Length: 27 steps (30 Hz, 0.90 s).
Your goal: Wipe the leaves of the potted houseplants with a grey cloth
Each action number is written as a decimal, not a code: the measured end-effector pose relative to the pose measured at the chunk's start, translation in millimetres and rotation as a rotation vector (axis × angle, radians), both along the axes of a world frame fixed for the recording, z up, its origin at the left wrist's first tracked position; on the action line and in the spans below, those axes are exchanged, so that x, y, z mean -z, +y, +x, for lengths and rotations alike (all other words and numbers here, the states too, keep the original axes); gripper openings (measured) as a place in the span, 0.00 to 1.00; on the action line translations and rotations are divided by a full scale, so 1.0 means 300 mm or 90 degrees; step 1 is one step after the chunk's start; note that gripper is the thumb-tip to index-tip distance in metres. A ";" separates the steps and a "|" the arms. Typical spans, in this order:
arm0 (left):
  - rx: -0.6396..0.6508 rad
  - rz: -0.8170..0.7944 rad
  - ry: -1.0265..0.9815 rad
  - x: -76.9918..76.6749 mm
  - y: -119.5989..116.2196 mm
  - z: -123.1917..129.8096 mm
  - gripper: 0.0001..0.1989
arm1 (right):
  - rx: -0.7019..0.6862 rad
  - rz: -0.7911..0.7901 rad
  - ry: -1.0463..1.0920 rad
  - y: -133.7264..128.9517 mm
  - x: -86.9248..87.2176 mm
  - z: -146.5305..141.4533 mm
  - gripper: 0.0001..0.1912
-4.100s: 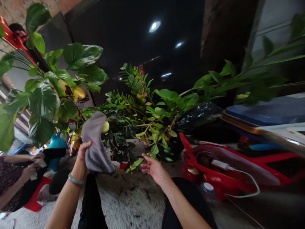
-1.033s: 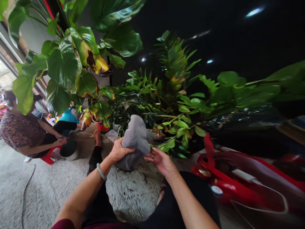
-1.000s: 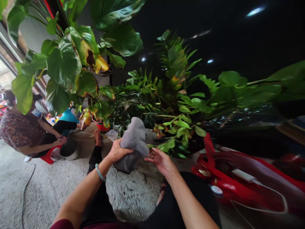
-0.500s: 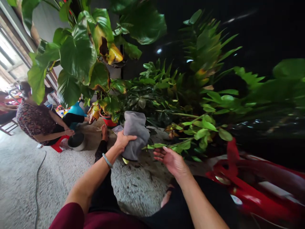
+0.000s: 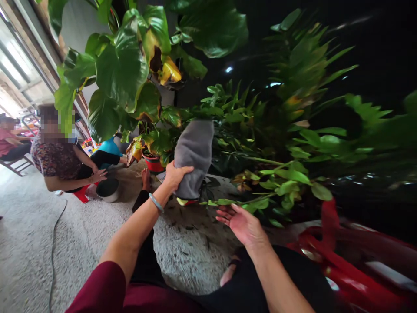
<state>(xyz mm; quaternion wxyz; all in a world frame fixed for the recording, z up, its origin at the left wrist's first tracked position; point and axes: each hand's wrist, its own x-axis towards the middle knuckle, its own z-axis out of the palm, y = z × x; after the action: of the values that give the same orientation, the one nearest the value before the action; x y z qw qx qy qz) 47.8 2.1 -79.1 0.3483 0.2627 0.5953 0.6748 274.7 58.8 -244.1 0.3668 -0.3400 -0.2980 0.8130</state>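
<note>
A grey cloth (image 5: 194, 156) hangs upright in my left hand (image 5: 177, 176), whose thumb lies across its front. Something yellow and red shows at the cloth's lower edge, too small to name. Palm up and fingers apart, my right hand (image 5: 243, 222) holds nothing. It is just below a thin leafy green stem (image 5: 257, 201), close to it; whether they touch I cannot tell.
Potted plants with big leaves (image 5: 122, 71) stand ahead, one in a red pot (image 5: 153, 164). A seated person (image 5: 57, 158) is at the left beside a bucket (image 5: 108, 190). A cable (image 5: 54, 248) crosses the concrete floor. A red object (image 5: 352, 265) stands at the right.
The grey cloth has risen and stretched taller in my left hand. My right hand remains open below the stem. The whole view has shifted, and the seated person's hand has lifted off the bucket side.
</note>
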 end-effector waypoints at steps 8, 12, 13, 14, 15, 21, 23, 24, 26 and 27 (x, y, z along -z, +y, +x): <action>0.123 -0.046 -0.013 0.038 -0.217 -0.014 0.14 | 0.011 0.018 0.024 -0.010 -0.035 -0.009 0.03; 0.006 0.085 -0.005 -0.165 -0.117 -0.096 0.18 | 0.033 0.001 0.043 -0.016 -0.063 -0.029 0.04; -0.013 0.098 -0.011 -0.192 -0.085 -0.107 0.18 | 0.039 -0.004 0.048 -0.019 -0.069 -0.033 0.04; -0.017 0.096 -0.022 -0.202 -0.057 -0.111 0.17 | 0.044 -0.006 0.053 -0.023 -0.075 -0.036 0.04; -0.008 0.079 -0.037 -0.191 -0.040 -0.107 0.16 | 0.047 -0.005 0.058 -0.026 -0.080 -0.037 0.04; 0.126 -0.105 -0.100 0.090 -0.166 -0.007 0.23 | 0.057 -0.001 0.069 -0.031 -0.091 -0.028 0.05; 0.154 -0.099 -0.126 0.124 -0.228 -0.005 0.26 | 0.049 -0.001 0.075 -0.026 -0.088 -0.023 0.06; 0.158 -0.077 -0.132 0.110 -0.245 -0.015 0.27 | 0.043 0.002 0.078 -0.022 -0.086 -0.022 0.07; 0.139 -0.008 -0.125 0.026 -0.237 -0.049 0.28 | 0.031 0.009 0.076 -0.016 -0.084 -0.024 0.07; 0.117 0.028 -0.119 -0.033 -0.214 -0.068 0.28 | 0.027 0.011 0.072 -0.013 -0.084 -0.026 0.07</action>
<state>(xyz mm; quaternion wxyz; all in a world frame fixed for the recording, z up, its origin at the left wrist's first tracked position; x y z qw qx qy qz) 27.3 -62.1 -69.2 0.4571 0.2597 0.5185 0.6744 266.8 54.8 -218.8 0.4033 -0.2962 -0.2767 0.8204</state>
